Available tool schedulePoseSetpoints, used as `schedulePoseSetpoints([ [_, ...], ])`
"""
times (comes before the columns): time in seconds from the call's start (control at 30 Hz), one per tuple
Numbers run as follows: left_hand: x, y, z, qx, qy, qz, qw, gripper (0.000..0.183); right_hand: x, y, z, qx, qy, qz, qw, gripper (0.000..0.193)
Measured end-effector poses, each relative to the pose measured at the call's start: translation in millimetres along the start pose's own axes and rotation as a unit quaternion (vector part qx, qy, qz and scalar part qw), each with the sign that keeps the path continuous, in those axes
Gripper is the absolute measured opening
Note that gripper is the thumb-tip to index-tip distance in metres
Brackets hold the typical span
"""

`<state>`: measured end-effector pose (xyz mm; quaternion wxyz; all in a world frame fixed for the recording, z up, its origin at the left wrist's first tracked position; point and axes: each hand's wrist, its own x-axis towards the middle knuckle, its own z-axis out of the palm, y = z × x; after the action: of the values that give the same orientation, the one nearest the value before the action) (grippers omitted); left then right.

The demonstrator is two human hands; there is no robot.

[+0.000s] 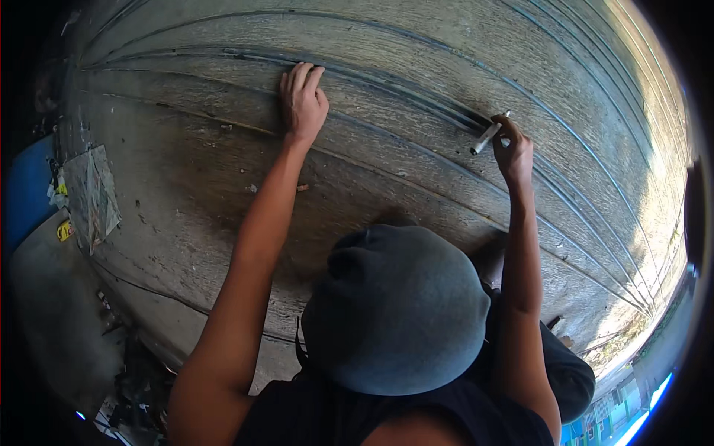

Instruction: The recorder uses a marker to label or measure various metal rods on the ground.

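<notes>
Long thin dark metal rods run side by side across a rough grey concrete floor. My left hand rests with bent, slightly parted fingers on a pair of these rods, its fingertips touching them. Farther right along the same rods, my right hand has its fingers closed round a short whitish cylinder with a dark end. The cylinder sits at a slant over the rods; its exact kind is unclear. Part of it is hidden by my fingers.
A dark grey cap covers the lower middle. At the left lie a worn flat board, a small yellow item and a blue sheet. A dark cable crosses the floor. More rods lie at the far right.
</notes>
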<state>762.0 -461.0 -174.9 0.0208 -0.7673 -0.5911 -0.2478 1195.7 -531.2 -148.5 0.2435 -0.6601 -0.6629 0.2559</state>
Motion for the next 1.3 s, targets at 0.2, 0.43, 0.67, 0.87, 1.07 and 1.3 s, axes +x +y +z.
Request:
schedulePoseSetpoints([
  [0.2,10.6,-13.0,-9.1,0.001,-0.049,0.039,0.998,0.032,1.5,-4.7,5.8,-0.008,0.004,-0.035,0.999,0.038],
  [0.43,10.0,-22.3,-16.3,-0.050,-0.099,0.048,0.993,0.033,-4.8,-15.4,9.5,-0.067,0.003,-0.074,0.995,0.041],
  [0.67,13.2,-31.9,-23.1,-0.079,-0.102,0.067,0.989,0.027,-11.6,-30.0,11.8,0.013,-0.006,-0.013,1.000,0.038],
  [0.87,11.3,-30.7,-34.7,-0.089,-0.118,0.077,0.986,0.023,-25.8,-14.6,20.2,0.006,-0.013,-0.012,1.000,0.040],
  [1.07,-8.7,-33.3,-46.2,-0.081,-0.129,0.077,0.985,0.021,-43.8,-20.7,29.1,-0.001,-0.018,-0.050,0.999,0.046],
  [1.3,-6.8,-29.2,-48.9,-0.116,-0.127,0.057,0.983,0.024,-47.1,-26.1,22.5,-0.003,-0.013,-0.105,0.994,0.044],
])
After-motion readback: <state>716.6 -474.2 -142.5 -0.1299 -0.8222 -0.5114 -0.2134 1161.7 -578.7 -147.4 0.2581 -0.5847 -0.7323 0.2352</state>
